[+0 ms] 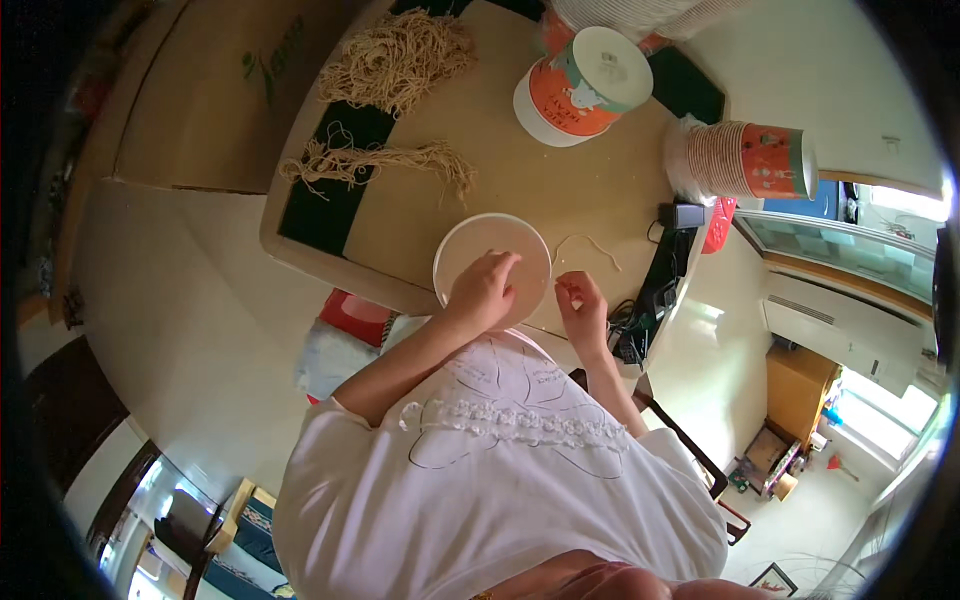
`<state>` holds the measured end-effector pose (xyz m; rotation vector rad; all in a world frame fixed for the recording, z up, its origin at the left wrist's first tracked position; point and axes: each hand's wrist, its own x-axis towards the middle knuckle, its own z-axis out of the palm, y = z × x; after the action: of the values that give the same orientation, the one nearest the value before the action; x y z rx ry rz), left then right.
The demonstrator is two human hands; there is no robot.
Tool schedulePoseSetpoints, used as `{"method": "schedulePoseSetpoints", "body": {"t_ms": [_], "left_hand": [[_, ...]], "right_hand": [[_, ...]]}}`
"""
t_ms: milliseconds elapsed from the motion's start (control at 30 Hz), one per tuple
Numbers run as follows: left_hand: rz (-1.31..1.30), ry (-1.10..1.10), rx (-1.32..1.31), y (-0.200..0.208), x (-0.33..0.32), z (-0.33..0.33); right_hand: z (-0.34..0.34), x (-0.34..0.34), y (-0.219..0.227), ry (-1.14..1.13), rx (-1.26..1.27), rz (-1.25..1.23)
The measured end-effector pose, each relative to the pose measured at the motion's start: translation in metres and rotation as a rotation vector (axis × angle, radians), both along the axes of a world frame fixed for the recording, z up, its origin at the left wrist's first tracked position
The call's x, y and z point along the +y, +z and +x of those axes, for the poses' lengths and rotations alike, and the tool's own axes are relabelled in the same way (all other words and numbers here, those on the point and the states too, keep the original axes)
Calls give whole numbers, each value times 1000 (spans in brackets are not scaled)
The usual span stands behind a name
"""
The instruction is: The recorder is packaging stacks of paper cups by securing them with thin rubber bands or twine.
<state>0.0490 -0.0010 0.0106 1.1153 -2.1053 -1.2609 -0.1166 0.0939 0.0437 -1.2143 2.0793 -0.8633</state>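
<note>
A round paper bucket (pixel 492 218) with a pale rim and pinkish inside stands at the near table edge, its mouth facing me. My left hand (pixel 482 290) reaches over its mouth, fingers bent together toward the right; whatever they hold is hidden. Just outside the right rim, my right hand (pixel 580 300) is closed in a pinch, and I cannot make out what is between the fingertips. A short piece of tan string (pixel 592 240) curves across the table beyond the right hand. Farther left lie a thin bundle of tan strings (pixel 385 160) and a big tangled heap of strings (pixel 398 62).
An orange-and-green printed bucket pair (pixel 580 90) sits at the far side. A nested bucket stack (pixel 750 160) lies on its side at the right. A black adapter (pixel 682 215) and dark cables (pixel 630 335) line the right edge of the table (pixel 430 215). A cardboard box (pixel 220 100) stands left.
</note>
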Motion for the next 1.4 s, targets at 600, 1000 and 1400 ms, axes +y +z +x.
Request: {"method": "schedulePoseSetpoints", "body": {"t_ms": [600,1000,1400], "left_hand": [[-62,-176,11,-9,-9,-16],[65,-202,-14,-10,-9,-3],[554,-137,139,22,-8,3]], "right_hand": [[-11,4,-45,130,4,2],[-34,-74,70,389,116,-76],[26,-8,18,150,54,131]]}}
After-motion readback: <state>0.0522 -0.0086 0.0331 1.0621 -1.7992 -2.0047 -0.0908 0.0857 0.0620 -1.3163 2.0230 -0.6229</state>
